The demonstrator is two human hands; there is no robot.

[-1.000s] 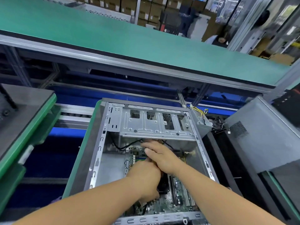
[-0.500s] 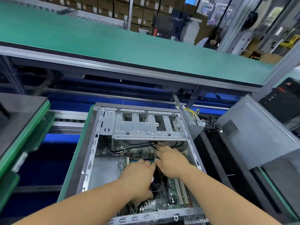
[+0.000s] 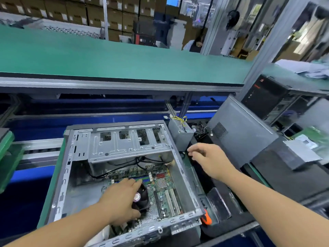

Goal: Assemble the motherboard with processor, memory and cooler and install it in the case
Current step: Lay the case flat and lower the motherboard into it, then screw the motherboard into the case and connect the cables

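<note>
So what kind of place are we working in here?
Most likely a PC assembly line in a factory: long green conveyor, open case holding a motherboard, stacked cartons behind.

Your open grey steel computer case lies flat before you, with the green motherboard in its floor and the perforated metal drive cage spanning its far end. Your left hand rests on the black round cooler fan on that board. Your right hand hovers outside the case's right wall, near the grey boxed power supply beyond the far right corner.
</note>
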